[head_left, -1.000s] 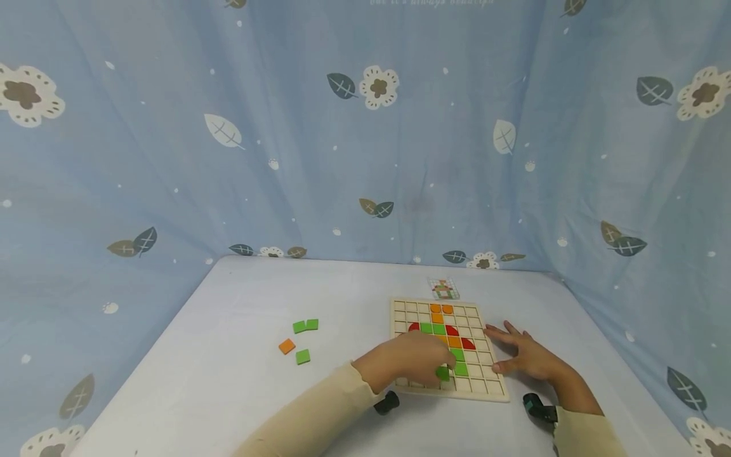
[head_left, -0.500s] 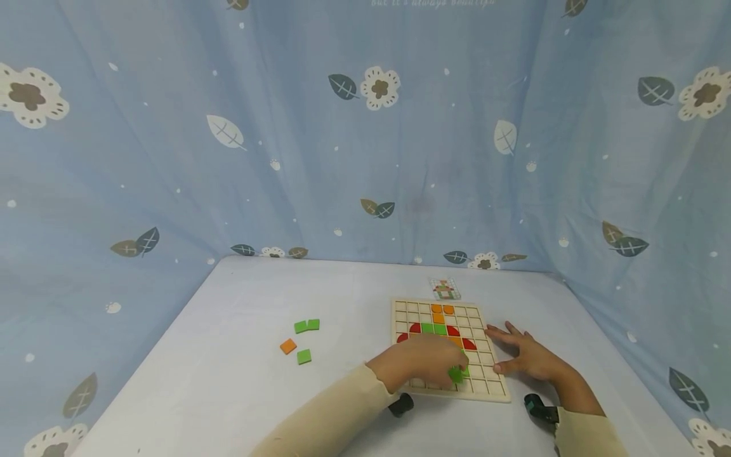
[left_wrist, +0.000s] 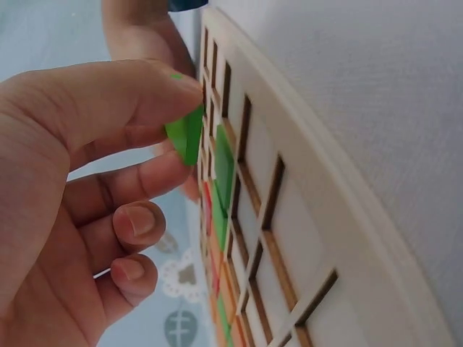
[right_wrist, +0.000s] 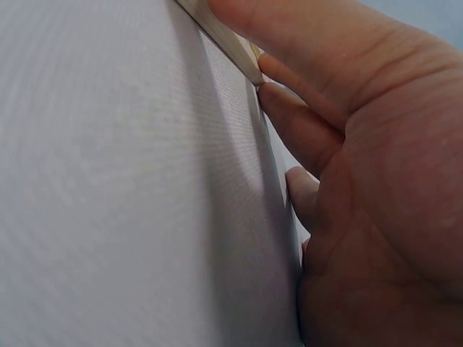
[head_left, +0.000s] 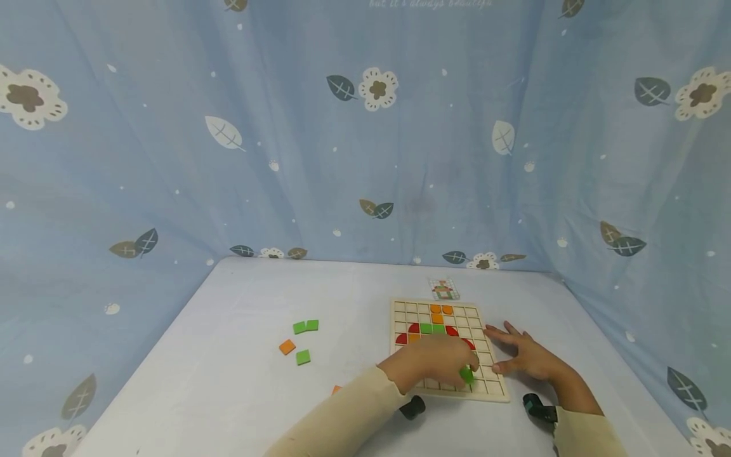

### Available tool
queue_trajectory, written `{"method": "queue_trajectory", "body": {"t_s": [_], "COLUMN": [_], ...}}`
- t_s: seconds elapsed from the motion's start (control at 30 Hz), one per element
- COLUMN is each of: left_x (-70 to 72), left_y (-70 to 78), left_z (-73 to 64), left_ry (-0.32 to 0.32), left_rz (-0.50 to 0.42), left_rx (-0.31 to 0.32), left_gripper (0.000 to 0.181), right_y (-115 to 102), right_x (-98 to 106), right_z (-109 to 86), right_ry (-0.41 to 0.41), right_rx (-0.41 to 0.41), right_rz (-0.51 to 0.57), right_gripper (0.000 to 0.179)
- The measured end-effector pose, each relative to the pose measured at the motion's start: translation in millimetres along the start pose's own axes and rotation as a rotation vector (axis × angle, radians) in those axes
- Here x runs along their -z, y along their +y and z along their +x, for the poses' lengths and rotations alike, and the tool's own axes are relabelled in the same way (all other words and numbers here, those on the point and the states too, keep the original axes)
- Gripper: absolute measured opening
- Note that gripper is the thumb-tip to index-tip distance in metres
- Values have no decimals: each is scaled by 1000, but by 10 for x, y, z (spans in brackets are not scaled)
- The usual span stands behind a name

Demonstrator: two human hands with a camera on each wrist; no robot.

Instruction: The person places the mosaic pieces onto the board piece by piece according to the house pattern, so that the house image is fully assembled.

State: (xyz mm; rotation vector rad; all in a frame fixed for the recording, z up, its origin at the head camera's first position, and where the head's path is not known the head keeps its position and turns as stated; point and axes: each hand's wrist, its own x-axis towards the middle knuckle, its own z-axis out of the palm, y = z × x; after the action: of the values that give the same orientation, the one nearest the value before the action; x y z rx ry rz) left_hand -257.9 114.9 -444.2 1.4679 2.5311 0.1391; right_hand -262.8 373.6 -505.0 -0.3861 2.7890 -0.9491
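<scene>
1. Head view: The left hand pinches a flat green square tile above the lower part of a pale wooden grid board. Right of the grip, the right hand rests spread at the board's edge. Bare cells give room right of the grip.
2. Left wrist view: The tile is tilted between thumb and finger; contact with the ribs cannot be told. Caution: tilted entry could snag a rib or dislodge seated green tiles beside the grip.
3. Right wrist view: Extended fingers grip nothing. Caution: insufficient bracing may let the board slide.
</scene>
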Motion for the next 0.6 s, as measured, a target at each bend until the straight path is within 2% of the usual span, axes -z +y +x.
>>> {"method": "queue_trajectory", "body": {"t_s": [0.3,0.6], "left_x": [-62,-97], "left_y": [50,49], "left_z": [1,16], "left_ry": [20,27], "left_rz": [-15,2], "left_rx": [-13,-14], "left_gripper": [25,21], "right_y": [-50,-42], "right_x": [-10,-4], "right_z": [-8,-8], "right_ry": [0,4], "right_rx": [-33,-15], "right_rz": [-11,15], "right_gripper": [91,91]}}
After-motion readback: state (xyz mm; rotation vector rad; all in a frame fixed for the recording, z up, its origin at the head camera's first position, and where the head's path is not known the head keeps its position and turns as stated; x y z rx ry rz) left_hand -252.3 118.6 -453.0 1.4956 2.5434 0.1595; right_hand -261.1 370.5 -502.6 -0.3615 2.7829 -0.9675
